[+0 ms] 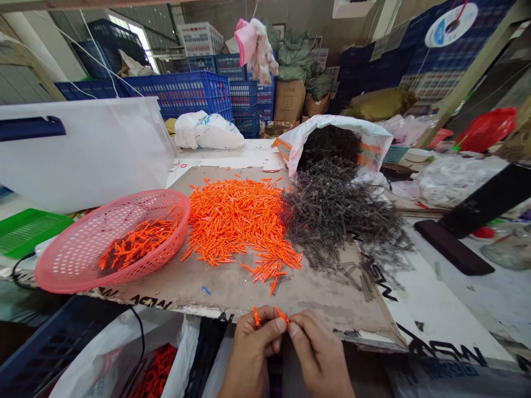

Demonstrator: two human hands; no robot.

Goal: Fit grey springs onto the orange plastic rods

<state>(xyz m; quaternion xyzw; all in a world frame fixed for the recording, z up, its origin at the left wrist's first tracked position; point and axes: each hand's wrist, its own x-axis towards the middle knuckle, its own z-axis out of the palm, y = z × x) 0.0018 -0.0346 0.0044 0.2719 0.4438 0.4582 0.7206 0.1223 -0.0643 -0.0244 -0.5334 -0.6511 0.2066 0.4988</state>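
Note:
My left hand is closed at the table's front edge, with small orange plastic pieces between its fingers. My right hand meets it fingertip to fingertip, pinching the end of another orange plastic piece that both hands hold. Whether a spring is on that piece is too small to tell. Beyond my hands spreads a heap of orange plastic pieces. Touching its right side is a pile of dark coil springs, spilling from a white sack.
A pink perforated basket with orange pieces tilts at the table's left edge. Behind it stand a green tray and a translucent bin. A black stand is at right. Below the table, an open white bag contains red pieces.

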